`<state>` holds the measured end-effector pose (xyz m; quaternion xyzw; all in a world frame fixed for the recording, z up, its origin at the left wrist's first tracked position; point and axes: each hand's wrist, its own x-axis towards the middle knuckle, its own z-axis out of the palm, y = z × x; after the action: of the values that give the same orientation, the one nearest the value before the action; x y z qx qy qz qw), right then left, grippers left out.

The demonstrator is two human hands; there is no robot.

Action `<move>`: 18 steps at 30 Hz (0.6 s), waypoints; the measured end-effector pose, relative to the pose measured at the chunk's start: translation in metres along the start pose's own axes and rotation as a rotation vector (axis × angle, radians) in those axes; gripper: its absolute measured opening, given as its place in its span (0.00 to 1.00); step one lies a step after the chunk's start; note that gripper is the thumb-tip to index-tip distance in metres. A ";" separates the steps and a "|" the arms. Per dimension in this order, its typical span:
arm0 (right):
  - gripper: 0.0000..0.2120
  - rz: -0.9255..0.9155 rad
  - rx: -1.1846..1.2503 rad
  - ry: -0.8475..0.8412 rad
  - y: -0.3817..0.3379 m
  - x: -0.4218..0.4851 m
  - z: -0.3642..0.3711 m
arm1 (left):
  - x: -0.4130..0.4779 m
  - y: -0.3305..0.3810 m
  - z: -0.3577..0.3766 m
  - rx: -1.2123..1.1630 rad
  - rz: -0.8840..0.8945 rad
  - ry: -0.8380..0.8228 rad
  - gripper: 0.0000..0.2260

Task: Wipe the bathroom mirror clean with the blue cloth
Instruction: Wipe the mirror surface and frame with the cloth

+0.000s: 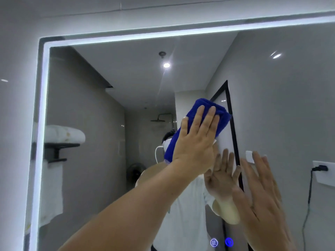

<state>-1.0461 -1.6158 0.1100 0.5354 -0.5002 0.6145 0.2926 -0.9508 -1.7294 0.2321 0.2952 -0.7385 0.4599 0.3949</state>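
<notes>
One folded cloth (190, 113), soft and light, lay pressed on the mirror (90, 105) under my left hand (195, 142). Its blue edges showed above my fingertips and down past my wrist. It would have crumpled or slid at any push, so I judged a flat palm over its middle a better hold than a pinch at one edge. The glass was hard, slick and breakable, and I judged that even pressure would suit it.

My left hand lay flat on the cloth, fingers straight and close together, pointing up. The arm reached up to it from below and to the left. Just right of that hand and lower, my right hand (262, 196) was held flat toward the glass, fingers spread, holding nothing. Its fingertips seemed to meet their reflection, though I could not tell how firmly it pressed. Below both hands, two small lit buttons (229, 242) glowed on the glass.
</notes>
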 end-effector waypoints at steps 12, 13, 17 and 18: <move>0.32 -0.085 0.045 0.008 -0.062 0.008 0.053 | -0.018 -0.157 -0.019 0.029 -0.212 0.080 0.30; 0.32 -0.109 0.044 0.011 -0.069 0.009 0.057 | -0.025 -0.175 -0.021 0.028 -0.252 0.090 0.31; 0.31 -0.172 0.066 0.024 -0.096 0.006 0.072 | -0.068 -0.244 -0.029 0.052 -0.418 0.096 0.31; 0.31 -0.176 0.079 0.028 -0.103 0.005 0.075 | -0.080 -0.258 -0.031 0.035 -0.459 0.097 0.30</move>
<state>-0.9278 -1.6525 0.1399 0.5797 -0.4222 0.6132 0.3311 -0.6935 -1.7995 0.2868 0.4394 -0.6242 0.3845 0.5191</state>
